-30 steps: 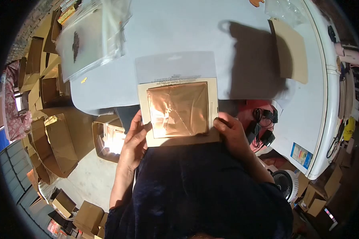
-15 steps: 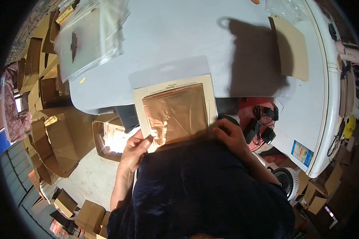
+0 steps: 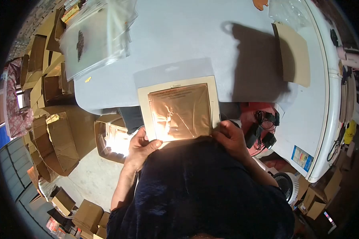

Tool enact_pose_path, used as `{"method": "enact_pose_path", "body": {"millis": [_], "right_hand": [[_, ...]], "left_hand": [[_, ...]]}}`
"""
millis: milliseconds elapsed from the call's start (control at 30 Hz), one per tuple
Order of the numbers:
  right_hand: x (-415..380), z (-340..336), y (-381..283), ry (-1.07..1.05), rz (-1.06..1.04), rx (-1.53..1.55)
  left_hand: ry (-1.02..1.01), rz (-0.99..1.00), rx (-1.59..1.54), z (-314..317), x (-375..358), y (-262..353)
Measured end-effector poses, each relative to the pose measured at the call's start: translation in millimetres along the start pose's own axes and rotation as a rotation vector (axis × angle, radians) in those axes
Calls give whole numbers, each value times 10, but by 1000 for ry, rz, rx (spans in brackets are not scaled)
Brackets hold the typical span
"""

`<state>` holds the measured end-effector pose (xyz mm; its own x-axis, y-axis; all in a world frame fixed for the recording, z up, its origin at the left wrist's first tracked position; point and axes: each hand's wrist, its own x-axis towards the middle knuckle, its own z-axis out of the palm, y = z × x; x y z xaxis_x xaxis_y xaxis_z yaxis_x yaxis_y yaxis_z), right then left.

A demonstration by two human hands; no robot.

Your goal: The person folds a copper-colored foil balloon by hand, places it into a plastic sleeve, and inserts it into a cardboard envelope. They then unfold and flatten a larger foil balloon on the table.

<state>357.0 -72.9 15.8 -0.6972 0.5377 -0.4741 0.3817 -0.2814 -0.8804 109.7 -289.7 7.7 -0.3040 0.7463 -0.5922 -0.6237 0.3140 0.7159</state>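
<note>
A flat package [image 3: 179, 113] with a cream card border and a shiny copper-coloured panel lies against the front of my body, inside a clear sleeve whose top flap reaches over the table edge. My left hand [image 3: 141, 148] grips its lower left corner, thumb on the front. At the lower right corner, my right hand [image 3: 230, 137] holds it with bent fingers. Bright light glares off the panel's lower left part.
The white table [image 3: 179, 36] spans the front, with clear plastic sleeves [image 3: 97, 40] at left and a cardboard piece [image 3: 293, 55] at right. Open boxes [image 3: 64, 139] stand left. Black adapters [image 3: 263, 127] lie on something red. A fan [image 3: 285, 185] is lower right.
The package has tilted and sits slightly further right in view, its glare spread wider. My left thumb has slid right along the lower edge. The table's things appear slightly shifted.
</note>
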Motion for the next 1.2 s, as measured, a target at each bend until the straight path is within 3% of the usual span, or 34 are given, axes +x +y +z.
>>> {"method": "enact_pose_path", "body": {"millis": [133,233,300,400,600,967,1200], "right_hand": [[31,21,-86,27,76,70],[49,-22,-72,17,132,75],[56,-51,-91,-19,194,81],[49,87,-157,78,15,109],[24,-56,-52,-83,128,52],[9,-3,-15,61,65,14],[50,27,-178,50,138,-70]], "left_hand": [[15,-71,-118,46,14,47],[-59,52,-118,95,9,63],[-56,17,-3,36,-5,63],[-56,-49,-24,13,-3,108],[-70,-71,-32,1,-25,83],[-85,-78,209,10,-1,95],[-67,-113,150,6,1,186]]}}
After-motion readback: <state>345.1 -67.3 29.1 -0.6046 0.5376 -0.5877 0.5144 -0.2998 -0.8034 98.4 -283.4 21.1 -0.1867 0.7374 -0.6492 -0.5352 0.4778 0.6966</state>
